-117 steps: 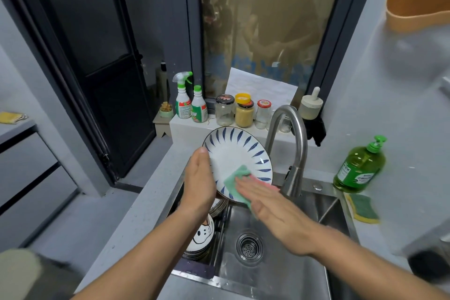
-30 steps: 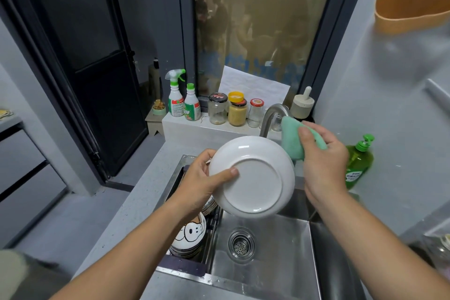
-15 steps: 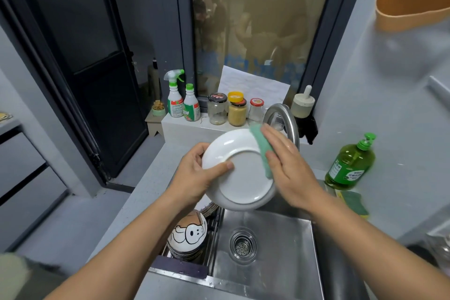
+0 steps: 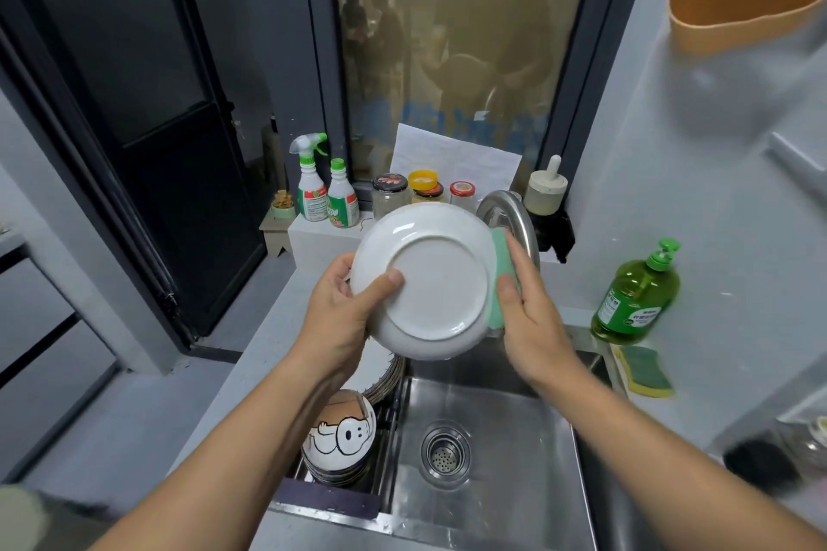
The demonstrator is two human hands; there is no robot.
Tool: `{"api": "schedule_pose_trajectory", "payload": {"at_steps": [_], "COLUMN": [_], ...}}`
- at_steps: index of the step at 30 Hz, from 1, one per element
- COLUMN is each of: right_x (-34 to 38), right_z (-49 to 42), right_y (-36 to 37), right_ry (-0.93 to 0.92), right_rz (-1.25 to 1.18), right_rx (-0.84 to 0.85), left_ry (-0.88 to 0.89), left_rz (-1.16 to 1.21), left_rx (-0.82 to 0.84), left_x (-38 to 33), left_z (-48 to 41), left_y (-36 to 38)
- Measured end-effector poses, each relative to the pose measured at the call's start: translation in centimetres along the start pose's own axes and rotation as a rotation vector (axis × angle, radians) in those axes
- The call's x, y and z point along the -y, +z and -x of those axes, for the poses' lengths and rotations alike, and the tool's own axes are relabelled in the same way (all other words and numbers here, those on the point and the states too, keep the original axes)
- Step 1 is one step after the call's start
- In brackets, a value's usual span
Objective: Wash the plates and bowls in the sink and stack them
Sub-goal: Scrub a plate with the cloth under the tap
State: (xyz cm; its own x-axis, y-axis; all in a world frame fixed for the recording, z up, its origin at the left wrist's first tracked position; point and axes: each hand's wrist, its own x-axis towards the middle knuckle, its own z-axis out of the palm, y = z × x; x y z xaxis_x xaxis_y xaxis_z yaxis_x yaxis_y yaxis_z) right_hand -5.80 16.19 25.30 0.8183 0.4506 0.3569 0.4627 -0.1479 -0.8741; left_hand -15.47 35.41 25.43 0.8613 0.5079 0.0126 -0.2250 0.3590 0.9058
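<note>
Counter (image 4: 725, 371) holds soap bottle (image 4: 635, 295), scouring pad (image 4: 644, 371), perhaps a jar (image 4: 812, 438).

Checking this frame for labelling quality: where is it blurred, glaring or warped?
Head view: the plate and the sponge at its rim are sharp, with a soft gleam on the plate; the window shows hazy reflections; the orange basket at top right is smeared; the wide lens bends the door frame near the left edge.

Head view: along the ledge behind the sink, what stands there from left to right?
spray bottle → green-capped bottle → black-lidded jar → yellow-lidded jar → red-lidded jar → cream knobbed container
</note>
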Motion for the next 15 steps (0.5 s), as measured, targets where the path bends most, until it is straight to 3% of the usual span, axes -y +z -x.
{"api": "schedule_pose_trajectory", "payload": {"at_steps": [3,6,15], "right_x": [0.8,2.0,3.2], "right_z": [1.0,-0.3,-2.6], "right_y": [1.7,1.2,-2.9], "right_ry": [0.037,0.021,-0.08], "right_rz": [-0.077,0.06,0.312], "right_rx": [-0.169,-0.23,0.136], "left_ry": [-0.037,-0.085,-0.28], "left_rz": [0.075,0.14,-0.277], "left_rx": [-0.023,-0.019,0.178], "left_x": [0.6,1.9,-1.1], "left_z": [0.6,1.9,0.0], "left_y": [1.1,2.1,0.9]}}
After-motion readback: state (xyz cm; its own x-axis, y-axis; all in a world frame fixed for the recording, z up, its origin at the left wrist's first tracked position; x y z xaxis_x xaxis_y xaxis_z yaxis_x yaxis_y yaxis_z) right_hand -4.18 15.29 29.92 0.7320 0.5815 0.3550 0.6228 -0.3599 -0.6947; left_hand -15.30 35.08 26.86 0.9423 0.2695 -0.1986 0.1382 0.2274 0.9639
